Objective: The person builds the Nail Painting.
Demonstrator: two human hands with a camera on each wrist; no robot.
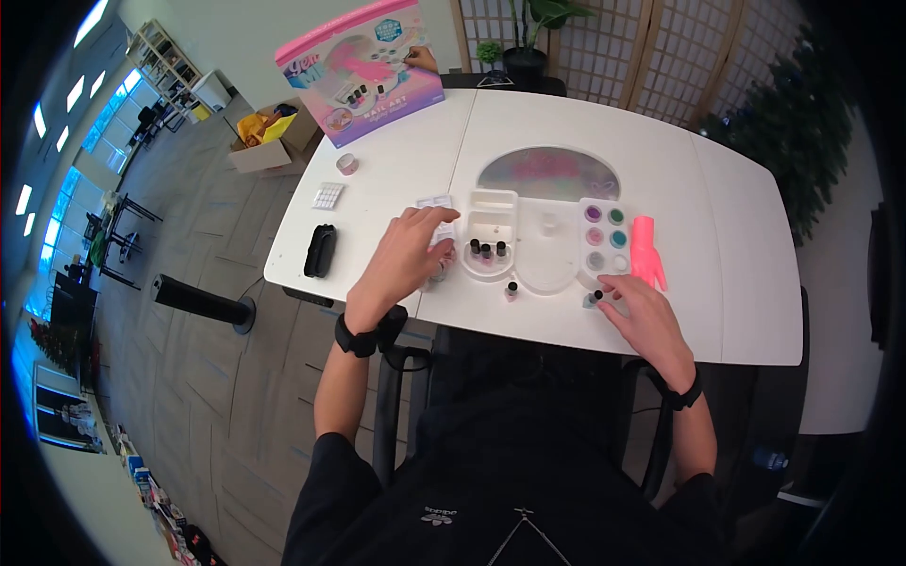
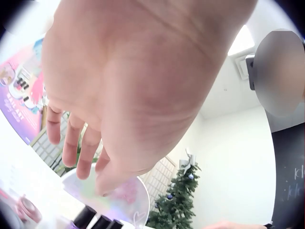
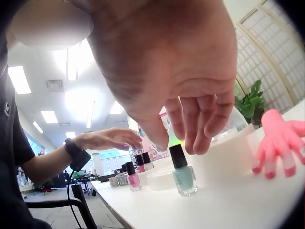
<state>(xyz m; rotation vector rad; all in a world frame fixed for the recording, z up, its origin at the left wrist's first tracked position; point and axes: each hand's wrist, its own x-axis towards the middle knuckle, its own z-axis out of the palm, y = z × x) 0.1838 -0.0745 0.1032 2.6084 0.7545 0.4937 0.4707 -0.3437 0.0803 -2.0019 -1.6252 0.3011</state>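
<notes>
Right hand (image 3: 174, 71) closest to camera: loose, fingers part bent, no grip. Green polish bottle (image 3: 184, 177) upright on the bench (image 1: 731, 226), just below its thumb and fingertips; contact unclear. White tray (image 1: 547, 274) beyond that hand and to its left; pink dummy hand (image 1: 644, 247) straight beyond. Left hand (image 1: 404, 250) well apart, relaxed, nothing held. Risk: uneven pinch or thumb nudge tips the narrow bottle. Right wrist view shows bottle base on bench; only head view shows colour pots (image 1: 594, 236).
</notes>
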